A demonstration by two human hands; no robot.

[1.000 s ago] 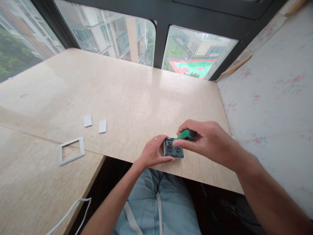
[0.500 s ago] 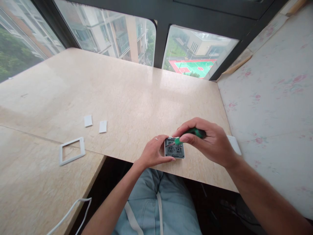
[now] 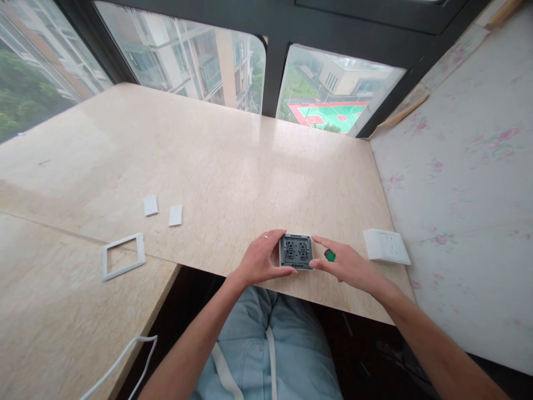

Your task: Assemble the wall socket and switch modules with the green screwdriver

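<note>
A wall switch body [image 3: 297,252], dark grey inside with a white rim, lies near the front edge of the stone counter. My left hand [image 3: 266,256] holds its left side between thumb and fingers. On its right side rest the thumb and forefinger of my right hand [image 3: 343,264]. A green screwdriver [image 3: 330,255] is tucked in the right palm, mostly hidden. Away to the left lie a white switch frame [image 3: 140,253] and two small white rocker covers, one a rocker cover [image 3: 150,205] farther left, the other a rocker cover [image 3: 175,215] nearer me.
A white socket box [image 3: 388,246] stands at the right by the papered wall [image 3: 462,194]. White cable [image 3: 120,355] hangs over the counter edge at lower left. Windows [image 3: 341,89] border the counter [image 3: 233,161] at the back.
The screwdriver has come off the switch body and into my right palm. My right hand has lowered, its thumb and forefinger now at the switch's right side. My left hand has stayed put.
</note>
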